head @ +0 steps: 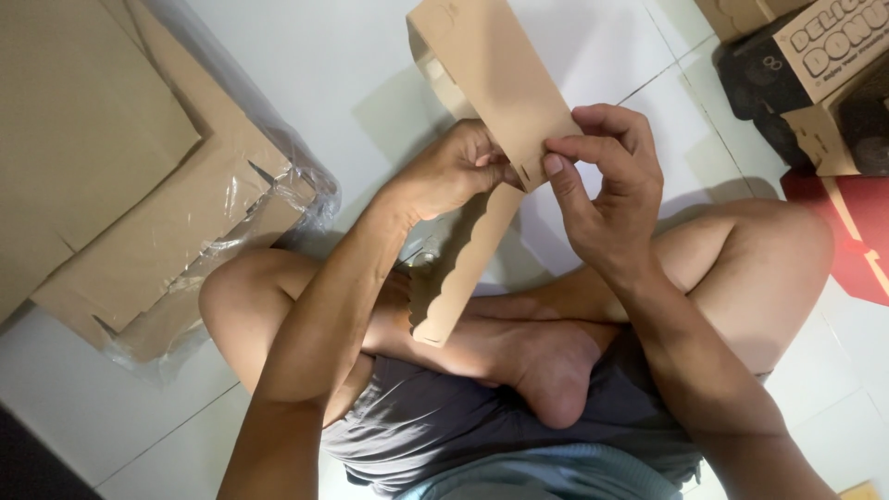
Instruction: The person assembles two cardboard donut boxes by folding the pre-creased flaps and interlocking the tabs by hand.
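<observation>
Both hands — left hand, right hand — fingers pinching the cardboard box blank between them.

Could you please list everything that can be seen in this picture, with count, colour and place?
Cardboard box blank: one, tan, partly folded, held up between both hands, with a scalloped flap hanging down toward the legs.
Flat cardboard sheets: a stack, count unclear, tan, on the floor at left.
Clear plastic wrap: one, transparent, crumpled around that stack.
Folded printed boxes: several, tan and black, top right corner.
Red sheet: one, red, on the floor at right edge.
Tiled floor: white, under everything.
Shorts: one pair, dark grey, bottom centre.
Legs: two, bare, crossed on the floor.
Left hand: pinching the blank's edge.
Right hand: gripping the same corner.
</observation>
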